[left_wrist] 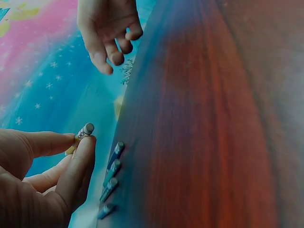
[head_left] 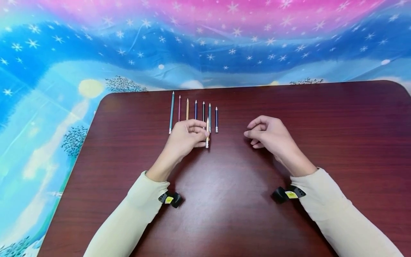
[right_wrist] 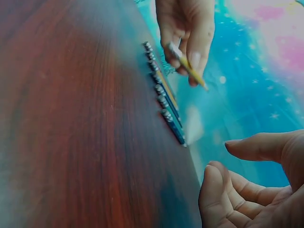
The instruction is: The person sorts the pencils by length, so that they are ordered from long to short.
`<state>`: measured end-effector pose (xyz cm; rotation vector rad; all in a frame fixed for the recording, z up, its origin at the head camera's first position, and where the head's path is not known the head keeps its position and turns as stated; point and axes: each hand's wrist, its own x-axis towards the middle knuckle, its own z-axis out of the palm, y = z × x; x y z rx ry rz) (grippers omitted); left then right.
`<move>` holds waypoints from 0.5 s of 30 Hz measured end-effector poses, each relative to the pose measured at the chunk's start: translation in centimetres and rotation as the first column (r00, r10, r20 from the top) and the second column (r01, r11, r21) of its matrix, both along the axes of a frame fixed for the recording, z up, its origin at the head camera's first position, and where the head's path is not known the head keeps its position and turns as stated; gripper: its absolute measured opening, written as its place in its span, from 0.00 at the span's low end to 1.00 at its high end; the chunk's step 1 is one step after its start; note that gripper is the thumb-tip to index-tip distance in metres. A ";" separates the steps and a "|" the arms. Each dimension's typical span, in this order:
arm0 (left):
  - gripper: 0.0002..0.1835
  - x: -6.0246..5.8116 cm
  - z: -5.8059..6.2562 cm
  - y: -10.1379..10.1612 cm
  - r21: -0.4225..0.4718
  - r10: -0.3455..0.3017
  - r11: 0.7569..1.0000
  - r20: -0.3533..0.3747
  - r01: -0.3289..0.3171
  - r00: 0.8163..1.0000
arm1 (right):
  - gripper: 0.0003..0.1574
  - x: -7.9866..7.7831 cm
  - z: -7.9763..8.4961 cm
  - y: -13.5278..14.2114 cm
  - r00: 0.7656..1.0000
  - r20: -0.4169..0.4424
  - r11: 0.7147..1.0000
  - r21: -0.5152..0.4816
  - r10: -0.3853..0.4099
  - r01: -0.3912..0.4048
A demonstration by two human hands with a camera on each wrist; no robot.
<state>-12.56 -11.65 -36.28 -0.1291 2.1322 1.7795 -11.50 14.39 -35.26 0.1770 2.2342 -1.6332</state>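
Note:
Between thumb and fingers my left hand [head_left: 188,135] pinches a yellow pencil [head_left: 207,132], held above the table with its tip pointing away from me. Its eraser end faces the camera in the left wrist view. Under and beyond that hand lies a row of pencils, among them a long teal pencil [head_left: 171,112], a pink pencil [head_left: 179,107], a tan pencil [head_left: 187,109] and a short dark blue pencil [head_left: 216,119] at the right end. The left hand hides the lower ends of some. My right hand [head_left: 268,134] hovers to the right, fingers loosely bent, holding nothing.
The pencils lie on a dark red-brown wooden table [head_left: 337,142] near its far edge. Behind hangs a blue and pink cloth [head_left: 179,46] with snowflakes. A small black camera [head_left: 171,200] sits at the left wrist, another camera [head_left: 285,194] at the right.

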 end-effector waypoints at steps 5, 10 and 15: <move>0.13 -1.0 0.2 1.3 0.011 0.016 1.000 -0.004 -0.016 1.000 | 0.18 1.1 0.4 1.1 1.000 -0.021 1.000 -0.002 0.000 0.000; 0.13 -2.0 0.1 2.3 0.032 0.029 0.999 -0.004 -0.029 1.000 | 0.18 1.6 0.8 1.7 0.999 -0.037 1.000 -0.009 -0.002 0.001; 0.13 -3.1 -0.3 3.3 0.035 0.036 0.999 -0.013 -0.036 0.999 | 0.17 1.6 1.0 1.8 0.999 -0.048 1.000 -0.019 -0.001 0.000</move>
